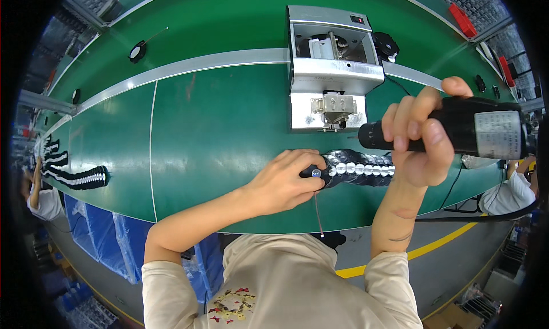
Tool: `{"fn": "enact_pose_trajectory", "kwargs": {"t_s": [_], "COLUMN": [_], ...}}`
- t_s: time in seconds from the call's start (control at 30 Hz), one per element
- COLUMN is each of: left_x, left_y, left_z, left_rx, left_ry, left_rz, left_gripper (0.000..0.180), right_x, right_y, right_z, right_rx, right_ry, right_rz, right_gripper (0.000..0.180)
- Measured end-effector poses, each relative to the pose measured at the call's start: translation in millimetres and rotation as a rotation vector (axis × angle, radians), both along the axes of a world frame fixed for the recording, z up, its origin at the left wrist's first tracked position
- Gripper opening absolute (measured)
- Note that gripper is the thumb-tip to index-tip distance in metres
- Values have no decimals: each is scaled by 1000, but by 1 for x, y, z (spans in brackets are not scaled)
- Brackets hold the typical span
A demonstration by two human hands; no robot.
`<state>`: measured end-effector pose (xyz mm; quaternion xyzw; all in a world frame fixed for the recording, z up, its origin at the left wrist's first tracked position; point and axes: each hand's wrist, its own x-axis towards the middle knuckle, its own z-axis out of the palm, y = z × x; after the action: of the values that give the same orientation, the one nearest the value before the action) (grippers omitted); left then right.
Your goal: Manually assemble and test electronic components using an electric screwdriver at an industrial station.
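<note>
My right hand (420, 131) is wrapped round a black electric screwdriver (457, 126), held up above the table and lying nearly level. Its thin bit points left, just in front of a silver screw feeder (337, 71). Down on the green table, the fingers of my left hand (286, 180) close round a small black round part (316, 173) with a blue-and-silver centre. A thin reddish cord (319, 214) hangs from that part toward the table's front edge. Touching it on the right is a row of overlapping black round parts with silver discs (360, 169); its right end passes behind my right forearm.
Similar black-and-silver rows (77, 177) lie at the far left, near another person's arm. Beyond a metal rail (229, 58) sits a black round part with a white disc (137, 51). A black reel (386, 47) is beside the feeder. Another person (512, 194) sits at the right.
</note>
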<state>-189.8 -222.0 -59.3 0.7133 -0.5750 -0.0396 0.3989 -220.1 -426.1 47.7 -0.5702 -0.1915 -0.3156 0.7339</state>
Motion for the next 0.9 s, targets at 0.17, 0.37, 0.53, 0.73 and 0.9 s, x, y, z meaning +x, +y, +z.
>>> {"fn": "enact_pose_trajectory", "kwargs": {"t_s": [0.17,0.37,0.53,0.73,0.9], "left_x": [13,11,15,15,16], "left_y": [9,13,14,18,19], "left_z": [-1,-7,-10,-16,-18], "left_rx": [-19,-96,-94,-92,-105], "left_ry": [14,30,32,20,5], "left_rz": [6,36,40,40,32], "left_gripper": [17,13,11,16,20], "right_x": [18,30,43,32,0], "right_y": [11,28,39,31,40], "right_z": [15,13,15,3,0], "right_rx": [-13,-83,-102,-7,-3], "right_ry": [22,134,270,117,150], "right_rz": [-67,-185,-264,-57,25], "right_gripper": [43,38,33,37,41]}}
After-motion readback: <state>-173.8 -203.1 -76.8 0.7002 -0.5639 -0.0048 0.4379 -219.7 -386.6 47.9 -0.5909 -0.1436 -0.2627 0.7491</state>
